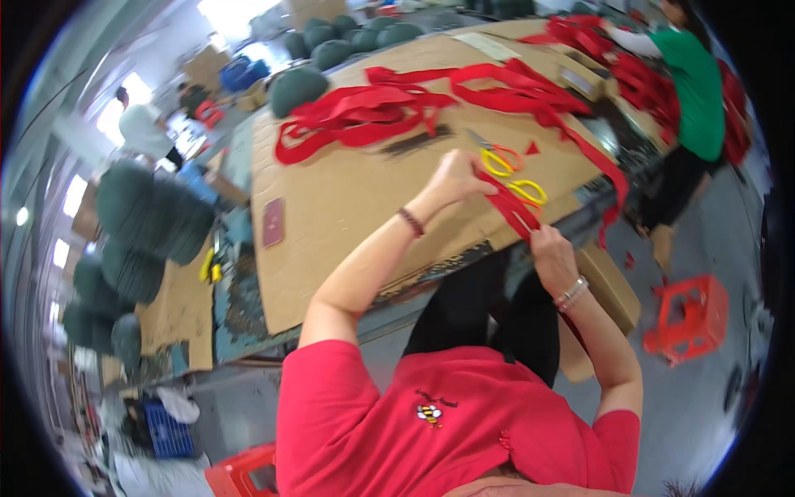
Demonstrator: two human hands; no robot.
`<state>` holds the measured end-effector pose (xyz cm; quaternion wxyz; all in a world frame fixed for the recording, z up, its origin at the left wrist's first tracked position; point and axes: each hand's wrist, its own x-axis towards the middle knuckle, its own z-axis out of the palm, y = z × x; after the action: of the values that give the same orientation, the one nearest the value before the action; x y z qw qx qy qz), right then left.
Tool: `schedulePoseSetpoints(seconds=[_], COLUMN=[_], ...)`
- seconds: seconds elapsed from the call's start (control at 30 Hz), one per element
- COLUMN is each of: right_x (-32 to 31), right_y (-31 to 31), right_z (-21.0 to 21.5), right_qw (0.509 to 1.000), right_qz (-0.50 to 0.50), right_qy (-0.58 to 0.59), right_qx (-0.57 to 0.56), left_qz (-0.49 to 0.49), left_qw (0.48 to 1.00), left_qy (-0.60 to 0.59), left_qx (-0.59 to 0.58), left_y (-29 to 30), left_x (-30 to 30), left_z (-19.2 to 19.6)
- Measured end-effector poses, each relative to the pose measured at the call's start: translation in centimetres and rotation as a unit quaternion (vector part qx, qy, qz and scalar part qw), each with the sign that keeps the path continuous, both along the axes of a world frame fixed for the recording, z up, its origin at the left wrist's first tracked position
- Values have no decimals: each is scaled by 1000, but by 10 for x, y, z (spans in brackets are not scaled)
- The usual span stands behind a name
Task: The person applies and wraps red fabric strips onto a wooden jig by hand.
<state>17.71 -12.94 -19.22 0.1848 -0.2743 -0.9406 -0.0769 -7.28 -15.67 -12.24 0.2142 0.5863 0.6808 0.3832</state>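
Observation:
A short strip of folded red ribbon (508,207) is stretched between my two hands over the front edge of the table. My left hand (458,177) pinches its far end, and my right hand (553,255) grips its near end, close to my body. Just beyond the strip lie scissors with yellow and orange handles (528,192), partly covered by the ribbon. A small red scrap (532,148) rests beside them. Long loops of red ribbon (364,116) are heaped across the far side of the table, and one tail hangs over the right edge.
Brown cardboard (331,215) covers the tabletop, with a dark red flat rectangle (273,222) at left. Dark green rounded bundles (149,211) are stacked to the left. A person in a green top (687,91) stands at far right, near a red plastic stool (689,319).

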Motion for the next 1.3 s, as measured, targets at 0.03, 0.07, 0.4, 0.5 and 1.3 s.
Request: schedulePoseSetpoints(seconds=[0.03, 0.07, 0.4, 0.5, 1.3], right_x=[-1, -1, 1, 0, -4], right_y=[1, 0, 0, -2, 9], right_z=[1, 2, 4, 6, 28], right_qw=[1000, 999, 999, 999, 976], right_qz=[4, -12, -20, -13, 139], right_qy=[-21, -40, -20, -34, 97], right_qx=[10, 10, 21, 4, -134], left_qz=[4, 10, 32, 52, -96], left_qw=[1000, 1000, 996, 992, 988], left_qy=[22, 27, 60, 83, 122], left_qx=[3, 11, 50, 81, -8], left_y=[1, 0, -4, -8, 13], left_x=[-1, -3, 12, 17, -20], left_z=[0, 0, -2, 0, 27])
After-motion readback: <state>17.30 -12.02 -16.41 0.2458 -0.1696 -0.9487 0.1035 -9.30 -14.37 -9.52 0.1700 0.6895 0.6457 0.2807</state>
